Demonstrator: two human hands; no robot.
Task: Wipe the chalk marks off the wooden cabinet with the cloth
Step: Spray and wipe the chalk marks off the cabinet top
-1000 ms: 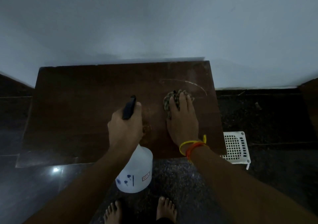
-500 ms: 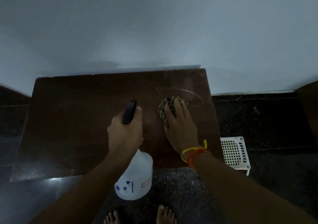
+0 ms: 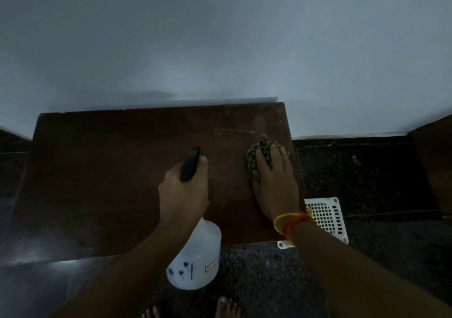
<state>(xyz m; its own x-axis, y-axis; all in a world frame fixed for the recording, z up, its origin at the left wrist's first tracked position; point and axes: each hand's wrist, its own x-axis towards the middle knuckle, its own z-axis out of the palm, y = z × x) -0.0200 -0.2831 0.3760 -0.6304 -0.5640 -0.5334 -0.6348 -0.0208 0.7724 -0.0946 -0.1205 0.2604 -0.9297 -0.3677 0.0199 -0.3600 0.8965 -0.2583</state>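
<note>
Chalk marks: a faint pale arc runs across the far right part of the cabinet top, from near the middle toward the right edge, where it meets the cloth. It is dim in this light, so judge by the pale haze and not by a sharp line.
Wooden cabinet: dark brown top, set against the wall, its right edge just beside your wiping hand. The left part looks free of marks, as far as the gloom lets you tell.
Cloth: a bunched, patterned rag lying on the cabinet top at the right end of the arc, close to the right edge.
Right hand: you press it flat on the cloth with the fingers spread over the bundle and the palm down on the wood behind it; it pins the rag rather than gripping it.
Left hand: curled closed around the neck of the spray bottle, index finger by the black trigger, nozzle pointing out over the top.
How to wipe well: likely best to keep the pressure under your fingertips and follow the arc leftward in overlapping strokes, so that chalk lifts instead of smearing.
Watch for: the cloth riding off the right edge, and a loaded face of rag leaving a pale film; turn it to a clean side.
Nearby: a white slotted basket stands on the floor just right of the cabinet.
</note>
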